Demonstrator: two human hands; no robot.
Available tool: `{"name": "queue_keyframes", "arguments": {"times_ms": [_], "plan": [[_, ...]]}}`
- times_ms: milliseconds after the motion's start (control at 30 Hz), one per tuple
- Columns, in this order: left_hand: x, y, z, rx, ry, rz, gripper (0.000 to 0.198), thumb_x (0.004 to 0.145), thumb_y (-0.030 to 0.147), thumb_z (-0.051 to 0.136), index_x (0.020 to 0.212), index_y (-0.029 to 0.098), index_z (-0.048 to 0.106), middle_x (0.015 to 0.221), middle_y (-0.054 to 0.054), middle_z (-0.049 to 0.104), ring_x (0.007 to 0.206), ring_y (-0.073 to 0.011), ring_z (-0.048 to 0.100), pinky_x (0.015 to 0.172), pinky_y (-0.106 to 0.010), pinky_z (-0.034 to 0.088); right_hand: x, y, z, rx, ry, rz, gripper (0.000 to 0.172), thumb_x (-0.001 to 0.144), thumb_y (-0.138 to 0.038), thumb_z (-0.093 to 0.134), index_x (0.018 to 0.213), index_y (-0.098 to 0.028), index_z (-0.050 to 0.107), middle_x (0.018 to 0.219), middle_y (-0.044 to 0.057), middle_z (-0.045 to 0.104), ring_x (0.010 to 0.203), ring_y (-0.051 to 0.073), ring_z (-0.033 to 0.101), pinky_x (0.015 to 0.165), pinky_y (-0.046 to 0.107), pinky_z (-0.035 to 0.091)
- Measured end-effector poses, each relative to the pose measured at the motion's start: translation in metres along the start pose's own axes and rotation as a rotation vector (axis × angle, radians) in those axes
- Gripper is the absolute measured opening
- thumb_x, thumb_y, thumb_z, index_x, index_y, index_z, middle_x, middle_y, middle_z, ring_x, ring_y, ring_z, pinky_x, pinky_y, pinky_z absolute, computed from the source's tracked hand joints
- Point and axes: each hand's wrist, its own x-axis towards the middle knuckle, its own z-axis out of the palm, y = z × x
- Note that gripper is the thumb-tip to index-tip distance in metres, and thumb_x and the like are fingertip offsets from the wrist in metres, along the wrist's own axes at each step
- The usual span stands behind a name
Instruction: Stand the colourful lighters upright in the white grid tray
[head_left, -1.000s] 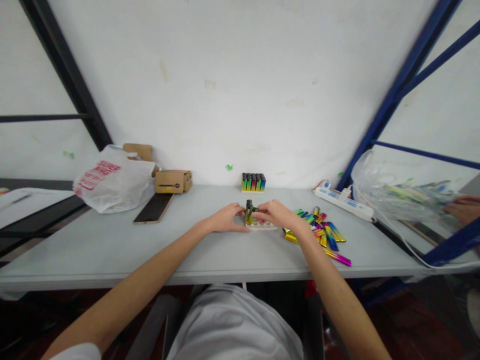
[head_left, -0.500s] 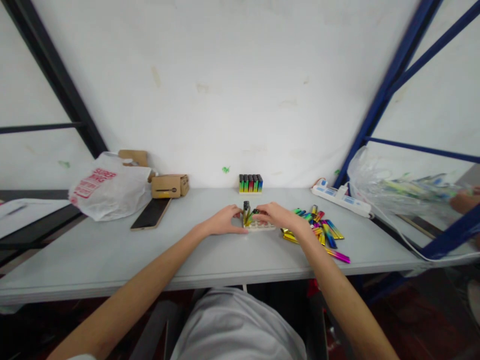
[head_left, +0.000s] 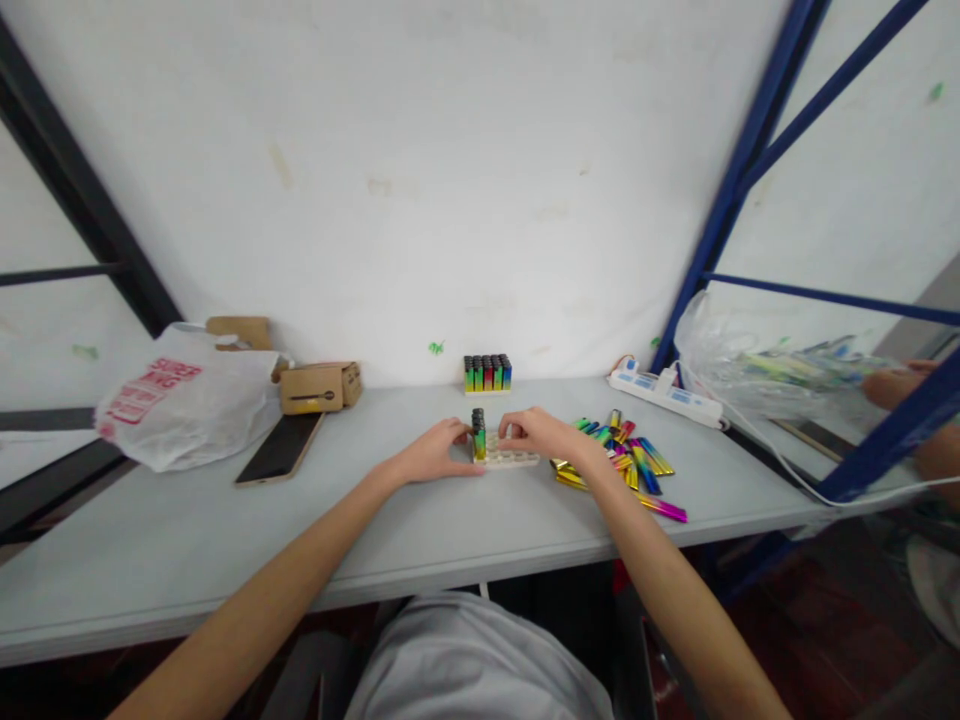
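Note:
A white tray [head_left: 517, 460] with rows of holes lies on the table before me. Along its left end stands a row of upright lighters [head_left: 479, 440] with black tops and shiny green-yellow bodies. My left hand [head_left: 436, 452] curves around that end, thumb at the front corner and fingers beside the lighters. Over the tray's right part is my right hand [head_left: 536, 433], its fingers curled down and closed; anything between the fingertips is hidden. Right of the tray lies a loose pile of shiny multicoloured lighters [head_left: 645, 465], partly behind my right forearm.
Near the wall stands a filled block of lighters [head_left: 487, 374]. A phone [head_left: 281, 450], a cardboard box [head_left: 319, 388] and a white plastic bag [head_left: 187, 400] are at left. A power strip [head_left: 667, 393] lies at back right, near a blue frame post and another person's arm [head_left: 889, 385].
The tilted lighter by my right hand no longer shows; the lighters at the tray's left end stand upright. My right hand's fingers have curled in over the tray. The camera view has shifted slightly.

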Motion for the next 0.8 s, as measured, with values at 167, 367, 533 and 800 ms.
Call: {"name": "queue_keyframes", "arguments": {"times_ms": [167,367,533,800], "plan": [[0.002,0.003,-0.002,-0.009,-0.008,-0.005,0.062,0.073,0.072,0.082,0.102,0.017,0.072,0.102,-0.011,0.070,0.092,-0.0305,0.066,0.086,-0.040,0.054,-0.026,0.051,-0.036,-0.128,0.084,0.213,0.020,0.087,-0.021,0.078,0.106,-0.017,0.082,0.105,0.013,0.081,0.093,0.027,0.074,0.085,0.033,0.054],[0.001,0.007,-0.004,-0.004,-0.021,-0.021,0.065,0.073,0.073,0.080,0.103,0.016,0.072,0.102,-0.011,0.071,0.094,-0.0317,0.067,0.087,-0.040,0.054,-0.047,0.106,-0.043,-0.219,0.028,0.393,0.037,0.079,-0.022,0.084,0.116,-0.019,0.081,0.127,0.014,0.077,0.113,0.030,0.072,0.101,0.035,0.053],[0.000,0.006,-0.004,0.013,-0.027,-0.027,0.065,0.074,0.072,0.080,0.105,0.015,0.072,0.105,-0.012,0.071,0.096,-0.0315,0.067,0.089,-0.039,0.054,-0.039,0.108,-0.034,-0.251,0.063,0.377,0.021,0.091,-0.025,0.075,0.111,-0.017,0.076,0.116,0.013,0.079,0.102,0.025,0.073,0.091,0.030,0.053],[0.000,0.008,-0.004,-0.005,-0.018,-0.027,0.064,0.074,0.071,0.081,0.105,0.016,0.072,0.104,-0.011,0.070,0.095,-0.0309,0.067,0.089,-0.039,0.054,-0.029,0.077,-0.034,-0.003,0.294,0.207,0.033,0.103,-0.048,0.057,0.117,-0.019,0.067,0.078,0.003,0.075,0.067,0.019,0.063,0.072,0.029,0.047]]}}
